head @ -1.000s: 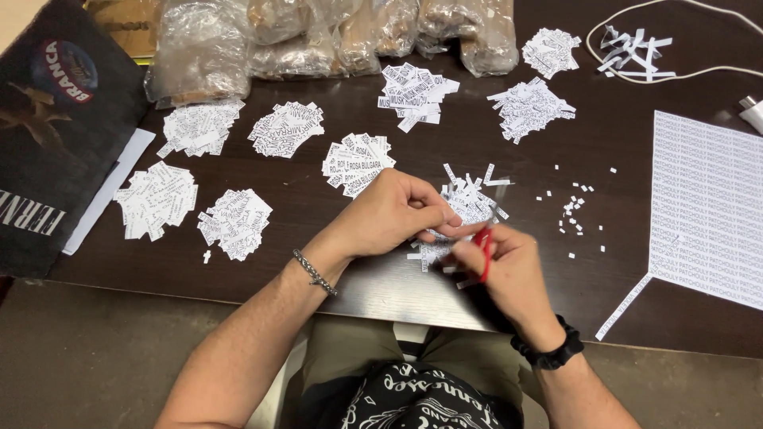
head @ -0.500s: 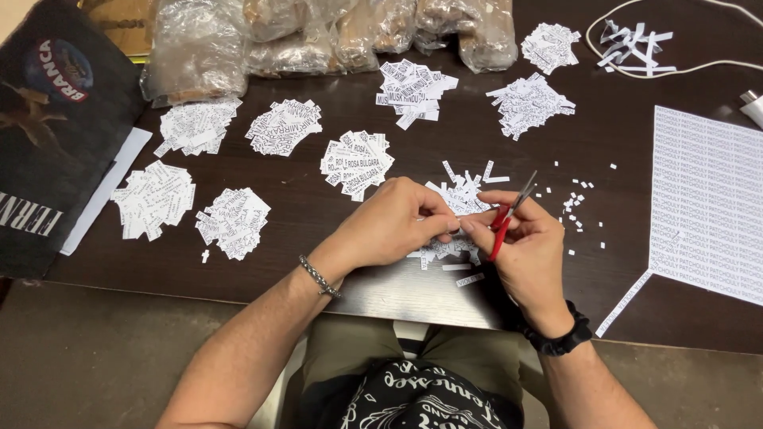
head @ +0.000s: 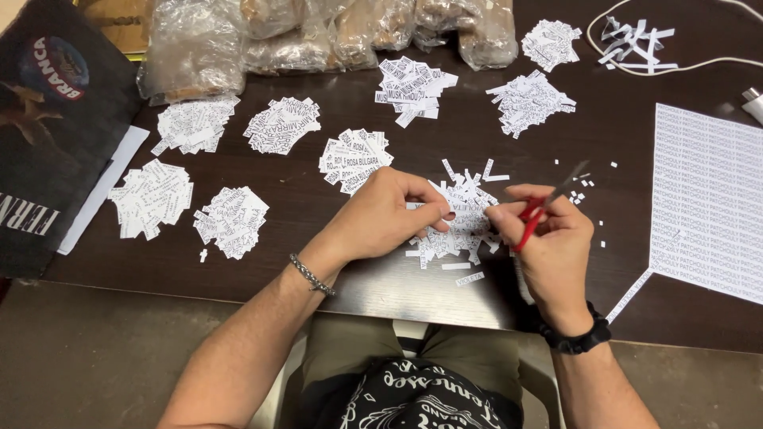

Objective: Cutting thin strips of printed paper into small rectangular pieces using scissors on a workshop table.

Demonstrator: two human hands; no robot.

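My left hand [head: 380,218] rests on the dark table [head: 373,286], fingers curled, with thumb and fingertips pinching a thin white paper strip [head: 425,207] at the near edge of the pile of paper slips [head: 461,218]. My right hand [head: 552,242] is clenched around the red handles of small scissors [head: 540,210]; the grey metal blades point up and to the far right, above the table. I cannot tell whether the blades are parted.

The pile under both hands is loose: narrow, flat, rectangular slips of white paper with black print, lying crossed at all angles. Tiny square offcuts [head: 584,195] lie scattered just right of the scissors.

The table surface is smooth, dark wood with a dull sheen; its near edge runs just below my wrists. A chain bracelet [head: 311,276] circles the left wrist, a black band [head: 576,340] the right.

Further slip piles [head: 230,221] lie to the left and far side, well apart from my hands. A large printed sheet [head: 707,199] lies flat on the right, one cut strip hanging off its near left corner. Crinkled clear plastic bags [head: 318,32] line the far edge. Bare table remains between the central pile and the sheet.
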